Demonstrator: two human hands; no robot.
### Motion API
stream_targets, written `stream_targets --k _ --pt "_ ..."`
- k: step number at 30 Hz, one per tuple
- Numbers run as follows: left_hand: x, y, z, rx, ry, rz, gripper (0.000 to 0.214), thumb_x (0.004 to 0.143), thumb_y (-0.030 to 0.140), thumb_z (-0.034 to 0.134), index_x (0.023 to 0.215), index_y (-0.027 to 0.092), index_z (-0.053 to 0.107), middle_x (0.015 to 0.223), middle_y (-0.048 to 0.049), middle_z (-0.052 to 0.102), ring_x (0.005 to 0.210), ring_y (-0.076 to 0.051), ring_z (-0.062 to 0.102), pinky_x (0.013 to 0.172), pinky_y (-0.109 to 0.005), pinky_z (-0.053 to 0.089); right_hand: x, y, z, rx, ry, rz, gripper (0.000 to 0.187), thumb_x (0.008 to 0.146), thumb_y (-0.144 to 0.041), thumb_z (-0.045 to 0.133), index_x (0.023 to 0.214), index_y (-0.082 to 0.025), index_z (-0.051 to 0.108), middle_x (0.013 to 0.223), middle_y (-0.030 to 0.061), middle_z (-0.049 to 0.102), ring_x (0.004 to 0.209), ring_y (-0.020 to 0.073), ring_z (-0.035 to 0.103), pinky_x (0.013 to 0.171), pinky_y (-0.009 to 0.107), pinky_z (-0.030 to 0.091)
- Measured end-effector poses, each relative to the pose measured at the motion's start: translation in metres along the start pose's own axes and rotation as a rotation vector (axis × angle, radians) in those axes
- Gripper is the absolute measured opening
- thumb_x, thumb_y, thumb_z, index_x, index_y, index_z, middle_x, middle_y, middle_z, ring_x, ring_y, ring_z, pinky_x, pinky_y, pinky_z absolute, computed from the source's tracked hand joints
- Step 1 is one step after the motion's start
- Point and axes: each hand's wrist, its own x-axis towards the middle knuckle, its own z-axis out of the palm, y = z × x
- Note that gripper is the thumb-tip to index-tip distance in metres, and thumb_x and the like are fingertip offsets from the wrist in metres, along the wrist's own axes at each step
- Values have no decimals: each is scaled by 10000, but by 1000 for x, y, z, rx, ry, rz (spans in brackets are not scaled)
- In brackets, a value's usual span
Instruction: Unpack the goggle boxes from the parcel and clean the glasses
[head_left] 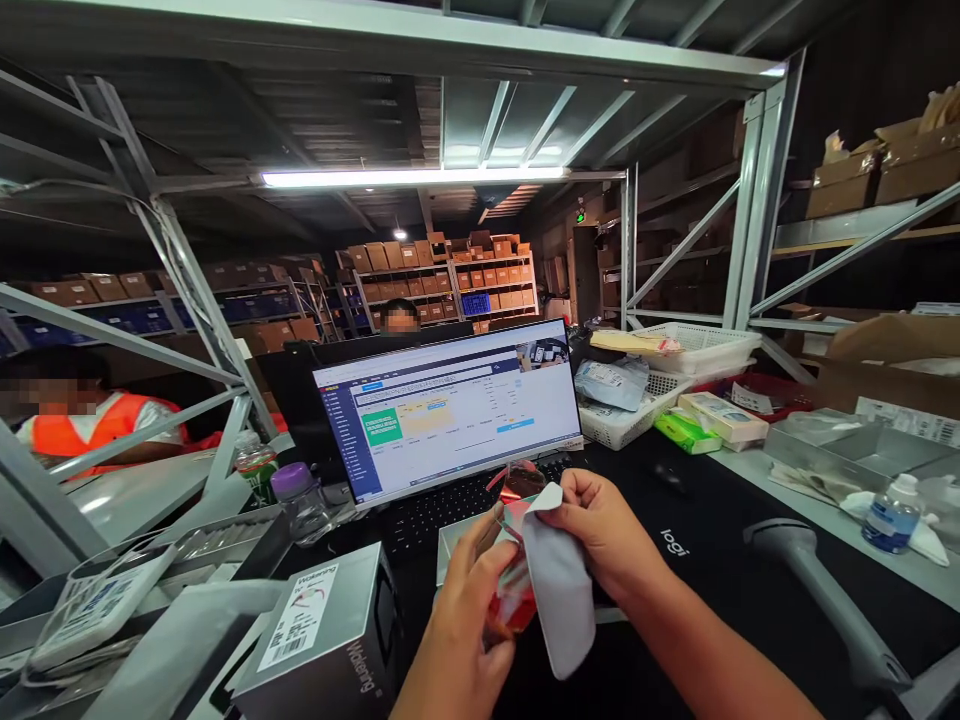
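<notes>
My left hand (471,600) is closed around a pair of red-tinted glasses (523,482), whose lens and a thin red temple show above my fingers. A grey cloth (561,590) hangs down against the glasses, its upper edge pinched between the thumb and fingers of my right hand (606,525). Part of the glasses lies hidden behind the cloth and my fingers. Left of my hands stands a grey box (322,630) with a label picturing glasses. Behind them are the keyboard (427,520) and a lit monitor (457,415).
A handheld scanner (817,590) and a mouse (667,478) lie to the right. White baskets (637,415) with packages stand beyond. A purple-lidded jar (300,505) is at left. Metal rack posts (757,200) frame the desk. Two other people sit across it, one in an orange vest (124,425).
</notes>
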Motion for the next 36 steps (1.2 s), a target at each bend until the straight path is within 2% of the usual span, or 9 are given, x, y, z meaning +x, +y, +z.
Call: stream_targets --k 7,10,14,18,21,24,30,33,36 --pt "0 -7 -3 25 -2 116 742 679 -91 384 1310 292 462 1564 -115 369 1412 -225 465 1053 -381 529 10 -8 -10 26 15 -30 619 572 -401 930 632 -217 342 564 -81 447 526 70 330 500 201 252" --pt "3 -4 1 101 90 57 597 743 -21 449 1267 260 495 1511 -132 428 1367 -237 514 991 -378 573 4 -7 -6 -28 47 -87 582 603 -411 901 627 -214 354 568 -81 414 544 73 299 507 204 229" --pt "7 -1 4 196 259 -16 243 802 63 509 968 234 560 1387 -124 547 1265 -250 598 881 -346 619 -11 5 11 -186 104 -162 455 632 -341 802 583 -222 366 537 -83 365 542 80 243 492 219 199" --pt "7 -6 3 396 514 219 226 897 69 489 1059 168 610 1176 -130 678 1105 -221 676 924 -332 598 -31 36 35 -321 128 -296 302 609 -233 669 528 -226 378 527 -54 430 538 100 332 510 235 279" --pt "4 -12 4 435 594 340 193 933 56 531 1080 118 639 1101 -137 702 1082 -208 676 974 -319 568 -40 56 46 -333 155 -384 287 581 -189 647 485 -221 379 500 -49 448 523 103 366 530 244 303" --pt "2 -17 7 426 570 380 228 927 11 530 1092 102 660 1106 -144 705 1112 -214 670 978 -326 569 -36 50 43 -208 155 -245 372 534 -169 751 481 -211 385 496 -59 454 520 88 344 519 228 286" --pt "3 -21 14 395 470 531 226 915 50 598 1133 72 654 1165 -174 709 1197 -271 645 1013 -413 570 -10 0 18 338 92 133 678 370 -267 958 551 -215 307 515 -73 502 500 75 396 499 193 320" --pt "4 -21 17 397 475 520 218 907 39 601 1114 70 661 1147 -178 716 1178 -277 657 1004 -414 574 -4 0 17 396 63 166 711 369 -331 982 572 -212 311 580 -40 578 551 98 477 555 208 380" --pt "1 -22 18 488 536 442 216 912 31 578 1098 81 676 1094 -167 726 1102 -252 691 974 -354 575 -11 23 29 291 126 12 624 464 -368 937 581 -220 342 558 -62 509 537 89 407 536 211 336"
